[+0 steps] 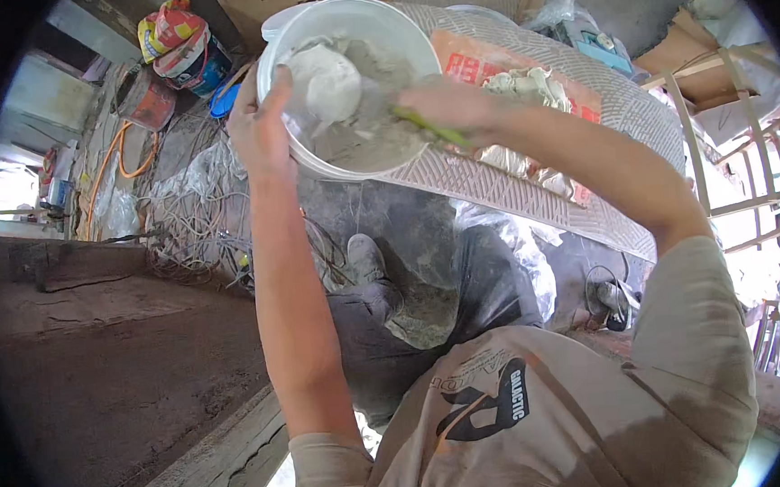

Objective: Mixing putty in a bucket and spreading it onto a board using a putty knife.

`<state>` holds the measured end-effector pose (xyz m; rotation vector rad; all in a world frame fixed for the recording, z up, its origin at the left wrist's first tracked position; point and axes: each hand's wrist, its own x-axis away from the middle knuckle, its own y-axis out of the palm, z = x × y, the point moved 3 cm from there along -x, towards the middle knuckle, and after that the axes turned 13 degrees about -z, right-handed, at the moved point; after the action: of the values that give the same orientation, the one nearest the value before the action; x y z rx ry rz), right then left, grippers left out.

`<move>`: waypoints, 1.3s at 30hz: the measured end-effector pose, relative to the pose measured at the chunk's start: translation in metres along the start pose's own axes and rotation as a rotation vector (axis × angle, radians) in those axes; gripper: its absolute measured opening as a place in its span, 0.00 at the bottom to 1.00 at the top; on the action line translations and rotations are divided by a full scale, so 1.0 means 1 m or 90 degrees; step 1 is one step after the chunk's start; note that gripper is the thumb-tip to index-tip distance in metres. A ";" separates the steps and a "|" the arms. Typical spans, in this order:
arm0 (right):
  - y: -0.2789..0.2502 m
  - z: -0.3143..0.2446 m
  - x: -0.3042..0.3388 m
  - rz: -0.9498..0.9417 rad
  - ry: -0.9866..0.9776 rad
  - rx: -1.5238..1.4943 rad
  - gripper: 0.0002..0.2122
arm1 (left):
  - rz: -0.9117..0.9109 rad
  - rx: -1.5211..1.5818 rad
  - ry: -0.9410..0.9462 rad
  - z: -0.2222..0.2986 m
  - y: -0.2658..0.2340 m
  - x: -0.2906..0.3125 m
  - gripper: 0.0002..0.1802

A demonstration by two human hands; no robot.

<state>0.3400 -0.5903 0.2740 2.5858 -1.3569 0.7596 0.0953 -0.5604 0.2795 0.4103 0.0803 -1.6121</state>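
My left hand [260, 126] grips the left rim of a white plastic bucket [374, 14], holding it tilted toward me. Inside lies grey wet mortar [355, 137] with a paler lump [329, 80] on top. My right hand [448, 104] reaches into the bucket from the right and is closed on a tool with a yellow-green handle [432, 130]; its working end is buried in the mortar and hidden. The bucket rests over a large grooved tile [495, 191] lying back side up.
Tangled cables [190, 230] and an orange hose [122, 158] lie at left beside paint cans [191, 49]. A rough concrete ledge [99, 354] fills the lower left. A wooden ladder [737, 156] stands at right; a power tool [611, 300] lies on the floor.
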 end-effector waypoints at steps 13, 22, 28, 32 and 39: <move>-0.122 0.042 0.241 0.447 -0.098 0.474 0.17 | 0.077 0.083 -0.074 0.013 0.003 -0.020 0.31; -0.171 0.188 0.192 0.246 0.295 0.147 0.19 | 0.098 0.094 -0.076 0.009 0.002 -0.026 0.27; -0.150 0.188 0.223 0.419 0.100 0.314 0.20 | 0.086 0.087 -0.104 0.007 -0.001 -0.037 0.27; -0.184 0.232 0.209 0.421 0.170 0.463 0.17 | 0.071 0.079 -0.117 0.005 0.008 -0.038 0.27; -0.150 0.202 0.232 0.486 0.077 0.405 0.18 | 0.029 -0.024 -0.102 0.017 0.038 -0.039 0.29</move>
<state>0.6451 -0.7396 0.2293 2.2671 -2.4045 1.6489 0.1298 -0.5315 0.3147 0.2509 -0.0205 -1.5907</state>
